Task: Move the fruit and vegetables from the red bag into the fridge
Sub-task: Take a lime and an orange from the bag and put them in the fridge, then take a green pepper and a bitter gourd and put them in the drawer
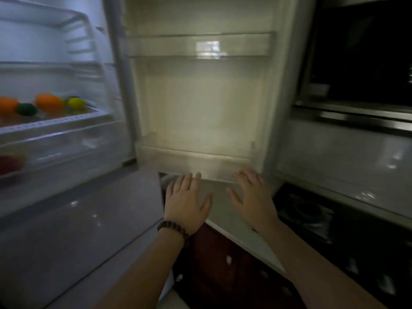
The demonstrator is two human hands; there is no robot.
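Fridge [55, 63] open, its door [200, 97] swung out to the right, inner side facing the camera. Both hands up at the bottom edge of the door: left hand [186, 202] and right hand [254, 197] side by side, palms away, fingers spread, holding nothing. Left fingertips [197, 175] at the lower door bin [196, 161], contact can't be confirmed through the blur. Beaded bracelet [172, 229] on the left wrist.

Produce sits on the fridge shelf [55, 123] at far left: orange fruit [49, 102], another orange one [7, 104] cut by the frame edge, dark green item [26, 109] between them, yellow-green fruit [75, 102] to the right. Something red [10, 162] shows blurred in the drawer below. Red bag not in frame.

Pale surface [227, 210] under the hands, dark hob [312, 215] to the right, dark oven [361, 52] above it. Upper door bin [200, 46] holds nothing visible
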